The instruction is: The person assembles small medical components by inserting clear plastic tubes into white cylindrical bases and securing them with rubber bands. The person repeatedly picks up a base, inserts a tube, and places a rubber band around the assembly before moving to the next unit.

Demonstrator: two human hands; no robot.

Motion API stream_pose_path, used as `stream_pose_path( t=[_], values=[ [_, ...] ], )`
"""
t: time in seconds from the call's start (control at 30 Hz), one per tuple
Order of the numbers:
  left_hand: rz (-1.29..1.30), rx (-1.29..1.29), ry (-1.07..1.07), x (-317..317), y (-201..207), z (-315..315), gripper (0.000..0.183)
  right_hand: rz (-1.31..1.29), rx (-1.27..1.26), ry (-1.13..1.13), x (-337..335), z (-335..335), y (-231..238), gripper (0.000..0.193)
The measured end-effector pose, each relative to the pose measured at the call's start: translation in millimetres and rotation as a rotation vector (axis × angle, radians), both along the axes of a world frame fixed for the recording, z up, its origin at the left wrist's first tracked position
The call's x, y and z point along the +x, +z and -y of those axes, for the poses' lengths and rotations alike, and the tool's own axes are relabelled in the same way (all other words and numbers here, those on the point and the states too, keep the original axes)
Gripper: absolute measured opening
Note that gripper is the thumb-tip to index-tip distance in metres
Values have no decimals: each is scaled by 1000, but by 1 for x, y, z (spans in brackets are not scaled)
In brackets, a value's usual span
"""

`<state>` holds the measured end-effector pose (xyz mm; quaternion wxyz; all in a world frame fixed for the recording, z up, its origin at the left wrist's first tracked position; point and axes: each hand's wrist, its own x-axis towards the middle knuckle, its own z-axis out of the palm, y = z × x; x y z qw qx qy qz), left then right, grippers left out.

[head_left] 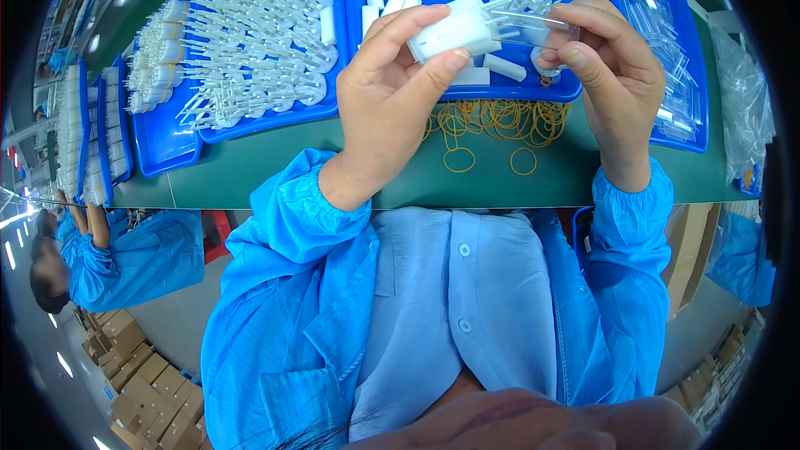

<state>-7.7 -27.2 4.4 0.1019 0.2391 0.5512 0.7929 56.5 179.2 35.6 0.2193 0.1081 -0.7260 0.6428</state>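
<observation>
My left hand (379,96) is closed around a bundle of white plastic cylinders (454,33) with thin pale stems pointing right. Between the fingers and thumb of my right hand (621,67) is a clear plastic sleeve (533,27), its left end at the stems. Whether the sleeve surrounds the stems or only touches them, I cannot tell. Both hands are above a blue tray (546,100) of loose white cylinders (504,67) and stemmed white parts. Yellow rubber bands (500,121) lie on the green table (417,187) in front of this tray.
Stemmed white parts (258,42) fill a blue tray on the left, beside stacked banded bundles (158,58). On the right, another blue tray (702,129) holds clear sleeves (654,25), next to a plastic bag (742,92). A person in blue sleeves (137,258) works at far left; cartons (154,379) stand below.
</observation>
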Motion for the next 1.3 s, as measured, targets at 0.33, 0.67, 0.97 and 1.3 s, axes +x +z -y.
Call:
stream_pose_path(
  t=[0.33, 0.67, 0.97, 1.3],
  values=[
    [60, 24, 2, 1, -3, 1, 34, 54, -57, -2, -2, 5, -3, 23],
    [-18, 18, 8, 0, -5, 2, 33, 87, -14, 9, 0, 7, -2, 24],
    [107, 25, 13, 0, -2, 1, 27, 74, -52, 78, -1, 11, -2, 22],
    [-102, -97, 67, -6, -8, 5, 21, 96, -69, 100, -3, 10, -6, 22]
  ],
)
